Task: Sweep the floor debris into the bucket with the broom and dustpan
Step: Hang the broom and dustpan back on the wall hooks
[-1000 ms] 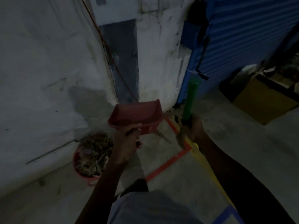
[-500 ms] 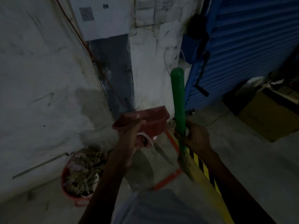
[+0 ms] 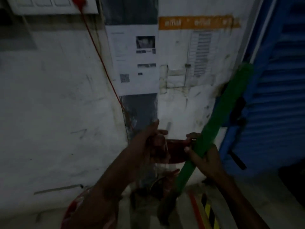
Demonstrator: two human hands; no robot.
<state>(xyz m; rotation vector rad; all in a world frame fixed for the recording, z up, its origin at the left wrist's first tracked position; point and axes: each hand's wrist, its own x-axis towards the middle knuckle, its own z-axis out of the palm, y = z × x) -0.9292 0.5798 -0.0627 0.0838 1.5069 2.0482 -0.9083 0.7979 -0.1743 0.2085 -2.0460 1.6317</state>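
My left hand grips the handle of the red dustpan, held up in front of the white wall at mid-frame. Just to its right, my right hand is curled round the green broom handle, which slants up to the right. The broom's dark bristles hang blurred near the floor. Only a red sliver of the bucket shows at the lower left, mostly hidden behind my left forearm.
A scuffed white wall with paper notices and a red cable fills the view. A blue roller shutter stands at the right. Yellow-black hazard tape and a red line mark the floor.
The view has tilted up toward the wall. Both hands have come closer together, the broom handle now leans to the right, and the bucket has slid to the bottom edge.
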